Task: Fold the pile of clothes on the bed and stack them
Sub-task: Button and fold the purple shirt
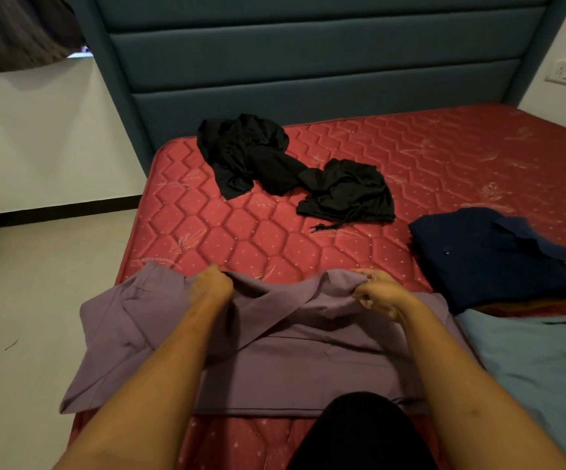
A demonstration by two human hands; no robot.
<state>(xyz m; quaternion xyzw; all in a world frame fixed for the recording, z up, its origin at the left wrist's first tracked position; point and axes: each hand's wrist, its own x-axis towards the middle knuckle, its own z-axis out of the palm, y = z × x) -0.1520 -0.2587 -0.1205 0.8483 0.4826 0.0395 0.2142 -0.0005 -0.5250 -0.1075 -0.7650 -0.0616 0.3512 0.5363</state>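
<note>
Where the purple shirt lies: near edge of the red mattress, left part hanging over the side.
Left hand: pinches the shirt's far edge.
Right hand: pinches the same edge.
Black clothes: crumpled heap, farther back.
Navy stack: folded, at right.

One purple garment, two black garments, one navy stack, one light-blue garment
</note>
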